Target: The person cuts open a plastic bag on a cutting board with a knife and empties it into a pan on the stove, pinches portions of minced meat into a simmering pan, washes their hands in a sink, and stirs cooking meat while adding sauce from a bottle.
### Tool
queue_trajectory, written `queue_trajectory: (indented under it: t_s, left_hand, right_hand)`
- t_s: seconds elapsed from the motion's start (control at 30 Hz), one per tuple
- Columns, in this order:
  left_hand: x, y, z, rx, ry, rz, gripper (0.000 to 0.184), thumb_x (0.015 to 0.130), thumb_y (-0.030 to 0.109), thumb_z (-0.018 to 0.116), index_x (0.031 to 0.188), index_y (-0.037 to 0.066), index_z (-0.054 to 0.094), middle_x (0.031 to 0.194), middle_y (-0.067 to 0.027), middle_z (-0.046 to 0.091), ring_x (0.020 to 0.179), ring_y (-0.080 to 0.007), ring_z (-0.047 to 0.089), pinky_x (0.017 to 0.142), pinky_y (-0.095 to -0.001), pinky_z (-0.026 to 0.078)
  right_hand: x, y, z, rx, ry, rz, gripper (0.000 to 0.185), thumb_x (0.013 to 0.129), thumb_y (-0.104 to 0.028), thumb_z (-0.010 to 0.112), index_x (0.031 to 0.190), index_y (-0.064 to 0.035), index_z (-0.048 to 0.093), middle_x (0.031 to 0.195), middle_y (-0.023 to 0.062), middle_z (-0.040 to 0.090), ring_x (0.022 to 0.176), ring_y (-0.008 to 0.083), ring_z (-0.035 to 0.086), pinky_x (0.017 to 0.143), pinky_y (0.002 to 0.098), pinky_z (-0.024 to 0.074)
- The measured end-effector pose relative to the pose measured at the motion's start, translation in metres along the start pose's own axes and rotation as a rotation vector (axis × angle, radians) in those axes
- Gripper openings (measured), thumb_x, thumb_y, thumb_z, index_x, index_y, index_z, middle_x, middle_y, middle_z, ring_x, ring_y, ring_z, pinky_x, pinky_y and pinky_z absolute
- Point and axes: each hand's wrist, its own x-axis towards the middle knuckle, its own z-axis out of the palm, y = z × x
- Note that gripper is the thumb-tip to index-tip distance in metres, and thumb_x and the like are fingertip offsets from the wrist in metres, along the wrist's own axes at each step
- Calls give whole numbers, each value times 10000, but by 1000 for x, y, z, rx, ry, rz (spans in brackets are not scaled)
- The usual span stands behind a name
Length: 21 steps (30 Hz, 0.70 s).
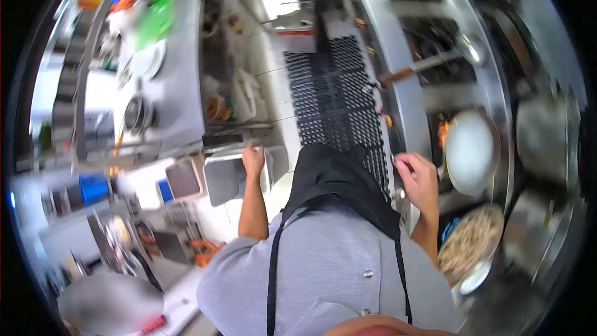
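My left hand (252, 160) is out over the aisle, beside a grey bin (225, 180) at the counter's end. Its fingers look curled in, with no object visible in them. On the other side, my right hand (418, 177) is at the stove's front edge, fingers bent inward. Whether a small knob or anything else is in its grip is hidden. Just beyond it, a round pan (471, 152) with a pale, cloudy surface sits over a burner flame (443, 134). Nearer me is a pan of pale, strip-like food (476, 236). A ladle (435, 62) with a wooden handle lies across the stove.
Black perforated matting (333, 93) covers the aisle floor. A steel counter (177, 81) on the left bears plates (149, 59), a metal bowl (138, 114) and a green sheet (157, 18). A box (295, 31) stands farther down the aisle. The ladle's handle juts over the stove edge.
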Motion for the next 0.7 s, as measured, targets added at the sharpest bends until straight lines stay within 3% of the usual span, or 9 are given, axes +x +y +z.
queue_trajectory:
  t_s: [0.1,0.2,0.23,0.3,0.4,0.5,0.53,0.63,0.7]
  left_hand:
    - [66,60,-68,-272,193,112,231,850,216,636,941,7,670,851,-178,692,814,-338,674,744,-406,516]
    - [141,81,-106,-342,297,96,201,843,167,634,952,11,698,724,-137,677,608,-212,669,609,-340,509]
    - [168,84,-116,-453,284,66,197,839,167,642,952,14,698,721,-127,680,605,-198,663,604,-326,510]
    - [221,90,-134,-448,310,38,224,857,160,649,999,-12,677,730,-83,683,652,-141,656,616,-278,499]
    - [298,110,-159,-609,335,-29,203,842,184,658,961,24,700,702,-76,679,629,-154,665,598,-296,511]
    - [392,113,-174,-637,348,-28,207,838,188,664,964,30,703,726,-65,691,648,-141,667,606,-285,508]
    - [427,110,-177,-696,337,4,209,837,197,654,953,31,707,739,-74,703,656,-147,666,622,-287,508]
    - [522,108,-193,-585,339,103,221,830,213,647,939,32,712,738,-84,708,662,-158,670,643,-297,509]
    - [590,96,-201,-594,355,137,246,810,252,649,920,45,722,728,-96,703,695,-180,677,657,-316,513]
  right_hand:
    - [30,-5,-4,-57,-13,77,112,862,-34,617,952,31,634,834,130,651,681,201,620,620,284,468]
    - [55,6,1,22,48,182,94,865,-14,610,939,40,628,787,119,651,647,163,616,592,272,462]
    - [67,8,4,138,65,230,91,868,-8,605,940,43,628,762,115,651,626,143,612,576,267,457]
    - [99,-4,2,-6,0,222,124,902,-66,589,935,38,649,664,105,636,592,124,610,544,259,453]
    - [144,-14,12,-37,-81,308,140,900,-81,592,936,38,657,582,94,607,515,131,586,498,276,445]
    - [198,-5,38,-75,-123,261,262,860,-21,588,1117,7,628,662,98,669,571,142,624,540,271,486]
    - [219,-4,49,-168,-151,112,414,800,30,583,1210,-27,597,722,121,693,657,200,661,600,293,510]
    - [283,30,84,-624,-380,52,345,829,-58,605,1171,-22,615,749,158,684,742,281,688,679,366,524]
    - [335,21,129,-242,-318,558,348,826,-92,616,1170,-44,618,747,166,671,735,287,685,668,391,522]
